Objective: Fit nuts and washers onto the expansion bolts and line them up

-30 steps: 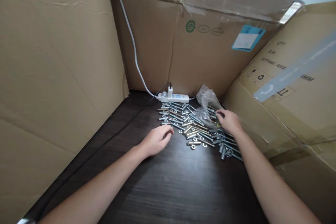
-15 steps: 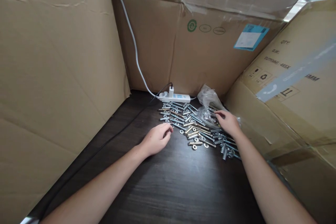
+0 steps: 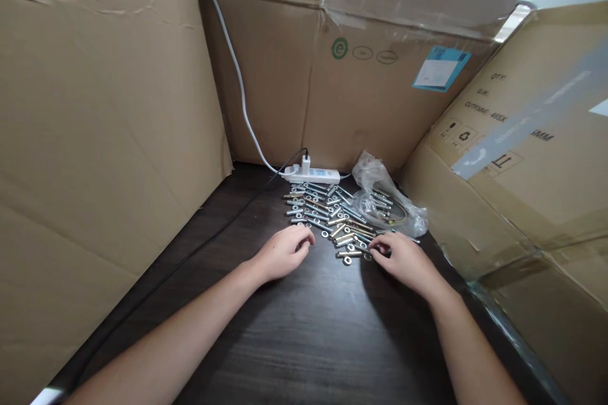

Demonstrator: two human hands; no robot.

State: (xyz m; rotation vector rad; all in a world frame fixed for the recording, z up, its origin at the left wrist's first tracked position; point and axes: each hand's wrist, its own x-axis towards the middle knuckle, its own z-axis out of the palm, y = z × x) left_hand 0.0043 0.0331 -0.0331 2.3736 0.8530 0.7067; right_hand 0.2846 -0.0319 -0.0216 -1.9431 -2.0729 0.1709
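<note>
Several rows of metal bolts and sleeves (image 3: 316, 205), with washers (image 3: 348, 261) among them, lie on the dark table. My left hand (image 3: 284, 252) rests at their near left edge, fingers curled, thumb and fingertips apart, nothing visible between them. My right hand (image 3: 401, 259) is at the right end of the nearest rows, fingers bent down over the hardware; whatever lies at its fingertips is too small to make out. Behind it is a clear plastic bag (image 3: 375, 174), with more bolts beside and under it.
A white power strip (image 3: 323, 175) with a plugged-in adapter lies behind the bolts. Its white cable climbs the back carton (image 3: 270, 76), and a black cable (image 3: 204, 240) crosses the table's left side. Large cartons stand left and right (image 3: 513, 196).
My right hand has moved from the plastic bag toward me and slightly left, down to the nearest bolts, and covers part of them. My left hand has barely moved. The view has shifted slightly.
</note>
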